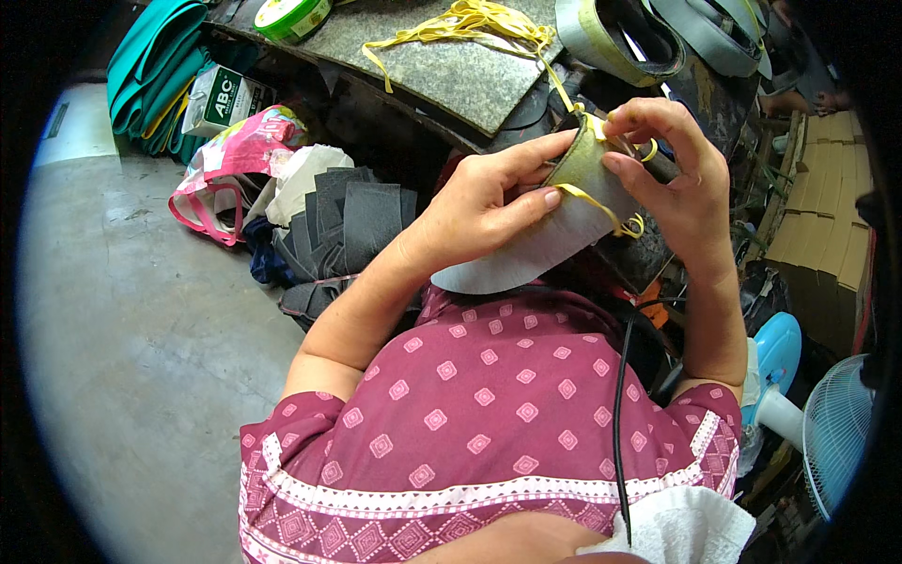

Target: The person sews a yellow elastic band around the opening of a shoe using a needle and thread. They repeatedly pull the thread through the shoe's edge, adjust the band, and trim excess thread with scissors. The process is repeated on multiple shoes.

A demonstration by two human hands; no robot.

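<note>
In front of my chest I hold a curved grey piece of sheet material (pixel 531 246) with a yellowish band along its upper edge. My left hand (pixel 484 202) is closed on its left side, the thumb on the near face and the fingers partly hidden behind. Thin yellow strip (pixel 594 201) hangs in curls across the piece and runs up to its top edge. At that edge the thumb and bent fingers of my right hand (pixel 684 179) pinch the strip. From there the strip stretches back to a loose yellow heap (pixel 470 26) on the worktop.
A stone-like slab (pixel 432 80) lies on the worktop, with a green round tub (pixel 289 17) and grey looped pieces (pixel 620 47) nearby. Dark cut pieces (pixel 376 226), a pink bag (pixel 221 179) and green folded sheets (pixel 155 70) sit left. A fan (pixel 841 432) stands right.
</note>
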